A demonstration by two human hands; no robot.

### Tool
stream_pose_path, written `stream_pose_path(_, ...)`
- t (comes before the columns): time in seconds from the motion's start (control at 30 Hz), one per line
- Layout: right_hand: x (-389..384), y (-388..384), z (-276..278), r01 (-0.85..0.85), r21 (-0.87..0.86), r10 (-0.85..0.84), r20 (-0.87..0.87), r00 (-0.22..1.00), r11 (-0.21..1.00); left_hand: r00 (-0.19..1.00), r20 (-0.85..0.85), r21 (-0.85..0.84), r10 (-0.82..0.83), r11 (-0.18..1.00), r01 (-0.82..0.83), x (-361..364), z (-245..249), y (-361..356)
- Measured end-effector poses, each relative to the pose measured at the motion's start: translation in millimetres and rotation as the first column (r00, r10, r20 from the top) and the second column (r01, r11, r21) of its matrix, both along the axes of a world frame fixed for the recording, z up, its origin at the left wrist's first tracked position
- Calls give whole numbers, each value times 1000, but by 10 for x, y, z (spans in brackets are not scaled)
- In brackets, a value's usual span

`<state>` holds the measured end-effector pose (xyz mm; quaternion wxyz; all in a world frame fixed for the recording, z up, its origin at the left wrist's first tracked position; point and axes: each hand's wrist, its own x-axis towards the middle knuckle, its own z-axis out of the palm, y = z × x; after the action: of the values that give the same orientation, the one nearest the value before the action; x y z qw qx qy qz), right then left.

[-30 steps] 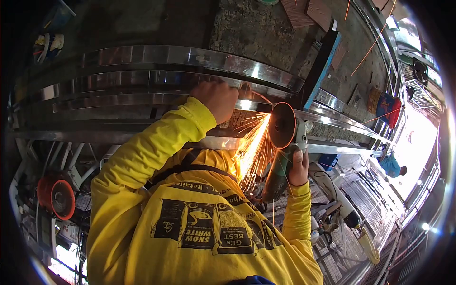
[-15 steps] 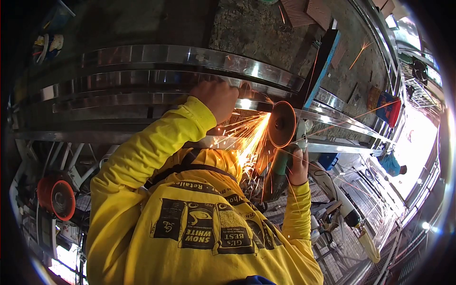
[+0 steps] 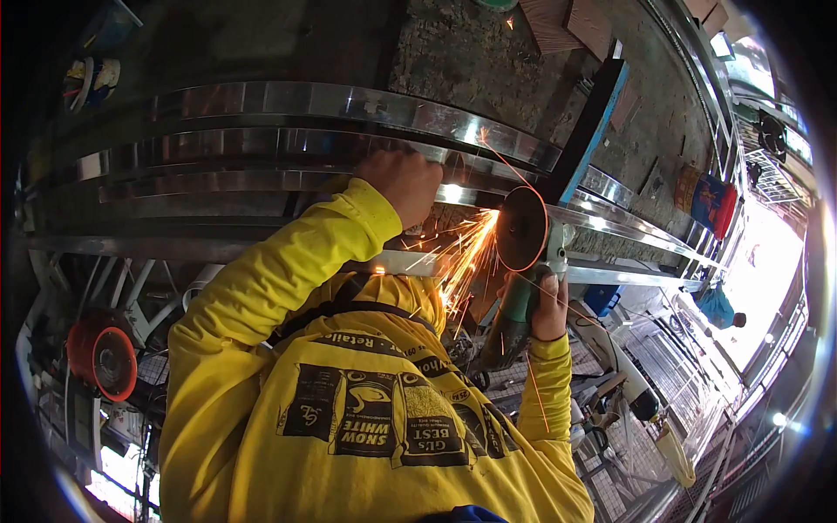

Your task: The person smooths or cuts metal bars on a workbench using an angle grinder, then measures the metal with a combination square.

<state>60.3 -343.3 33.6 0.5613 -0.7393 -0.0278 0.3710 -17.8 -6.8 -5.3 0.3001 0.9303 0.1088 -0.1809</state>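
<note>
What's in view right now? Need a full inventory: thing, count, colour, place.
angle grinder: one, green body, dark disc, centre right
sparks: many, orange, left of disc
silver bars: several, across the middle
dark bar: one, blue edge, above grinder
brown boards: at least two, top right
red-rimmed round object: one, lower left
other person: one, blue clothing, far right
background clutter: uncountable, mixed, edges
yellow shirt: one, bottom centre
left hand: one, at silver bars
right hand: one, on grinder
</note>
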Motion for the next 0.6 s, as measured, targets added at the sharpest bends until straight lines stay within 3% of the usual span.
stream_pose_path(0.23,-30,85,19,55,22,-55,-22,998,998,999,-43,-16,-3,1000,2,8,-15,6)
stream_pose_path(0.4,16,-37,-37,3,-28,-3,6,1000,1000,1000,1,-14,4,1000,-4,-3,11,7)
stream_pose_path(0.6,69,269,189,38,15,-37,-96,995,999,1000,-27,-26,-9,1000,8,3,-19,6)
